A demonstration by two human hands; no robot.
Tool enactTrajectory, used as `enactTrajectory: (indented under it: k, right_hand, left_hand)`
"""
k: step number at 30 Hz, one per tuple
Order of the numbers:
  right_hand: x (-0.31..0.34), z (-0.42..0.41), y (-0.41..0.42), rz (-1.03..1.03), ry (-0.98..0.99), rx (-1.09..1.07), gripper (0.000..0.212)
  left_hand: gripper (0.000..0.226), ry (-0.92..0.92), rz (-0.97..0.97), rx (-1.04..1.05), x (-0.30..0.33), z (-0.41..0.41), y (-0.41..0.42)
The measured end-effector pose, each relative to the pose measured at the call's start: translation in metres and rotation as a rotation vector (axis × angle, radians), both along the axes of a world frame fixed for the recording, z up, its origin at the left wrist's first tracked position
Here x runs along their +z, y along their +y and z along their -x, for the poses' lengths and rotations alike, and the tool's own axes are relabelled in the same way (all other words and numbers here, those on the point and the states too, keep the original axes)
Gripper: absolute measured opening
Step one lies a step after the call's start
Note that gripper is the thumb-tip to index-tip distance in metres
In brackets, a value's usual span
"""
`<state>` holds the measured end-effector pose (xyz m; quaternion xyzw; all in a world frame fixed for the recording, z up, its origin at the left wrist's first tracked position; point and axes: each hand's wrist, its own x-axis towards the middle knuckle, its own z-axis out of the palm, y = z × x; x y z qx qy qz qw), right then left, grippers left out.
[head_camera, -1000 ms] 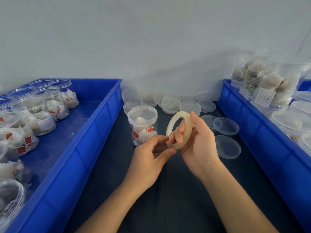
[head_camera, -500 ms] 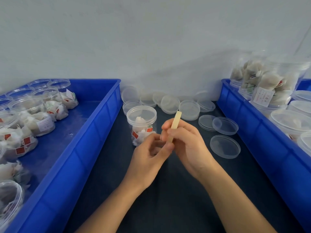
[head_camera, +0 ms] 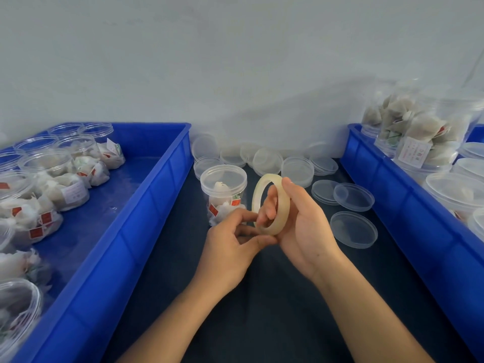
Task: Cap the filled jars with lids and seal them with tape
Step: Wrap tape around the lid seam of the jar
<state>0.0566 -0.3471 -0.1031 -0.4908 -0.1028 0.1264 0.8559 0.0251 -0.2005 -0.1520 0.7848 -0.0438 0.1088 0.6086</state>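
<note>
While your two hands are meeting above the dark table (head_camera: 262, 310), your right hand (head_camera: 303, 231) is gripping one roll of tape (head_camera: 272, 205), fingers threaded through its core and thumb lying over the outer rim. Your left hand (head_camera: 230, 247) is pinching at the roll's lower edge with curled fingertips. Just behind the roll, one capped jar (head_camera: 223, 191) of tea bags is standing upright on the table. To its right, three loose lids (head_camera: 353, 229) are lying flat near you; farther back, a scatter of lids (head_camera: 267, 161) is resting by the wall, count uncertain. Two blue crates are flanking you: the left crate (head_camera: 146, 210) is holding open filled jars, the right crate (head_camera: 392, 195) capped ones.
</note>
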Motion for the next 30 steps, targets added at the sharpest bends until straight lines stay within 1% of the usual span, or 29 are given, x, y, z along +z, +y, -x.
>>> enactTrajectory:
  k: [5,10,12,16,18,19,21,23,25,28,30]
  right_hand:
    - [0.002,-0.002,-0.003,-0.040,-0.037,0.007,0.031]
    - [0.001,-0.001,-0.006,-0.102,-0.061,0.042,0.021]
    - [0.002,-0.001,-0.007,-0.112,-0.086,0.046,0.015]
    - [0.001,0.000,-0.008,-0.064,-0.141,0.055,0.015]
    - [0.001,0.001,-0.009,-0.093,-0.138,0.051,0.022]
    - [0.002,0.001,-0.009,-0.112,-0.121,0.037,0.030]
    - [0.005,0.000,-0.010,-0.122,-0.071,-0.005,0.048]
    - [0.007,0.000,-0.010,-0.104,-0.032,-0.038,0.057]
    - [0.007,0.000,-0.010,-0.088,-0.014,-0.054,0.054]
    - [0.008,-0.002,-0.012,-0.023,-0.014,-0.098,0.039]
    - [0.008,-0.003,-0.016,0.050,0.006,-0.138,0.032]
  left_hand:
    - [0.022,-0.076,-0.020,-0.004,-0.003,0.000,-0.002]
    - [0.024,-0.099,0.048,-0.008,-0.002,0.000,-0.002]
    - [0.032,-0.049,0.173,-0.031,0.001,0.000,-0.003]
    - [0.049,0.069,0.579,-0.119,0.007,0.000,-0.005]
    - [0.058,0.090,0.661,-0.134,0.008,0.002,-0.007]
    - [0.059,0.096,0.663,-0.133,0.007,0.002,-0.009]
    - [0.053,0.100,0.647,-0.133,0.007,0.003,-0.011]
    - [0.043,0.091,0.634,-0.117,0.006,0.002,-0.010]
    - [0.034,0.072,0.621,-0.078,0.005,0.001,-0.009]
    - [0.029,0.022,0.591,0.015,0.005,0.001,-0.006]
    - [0.028,-0.050,0.495,0.090,0.003,0.000,-0.004]
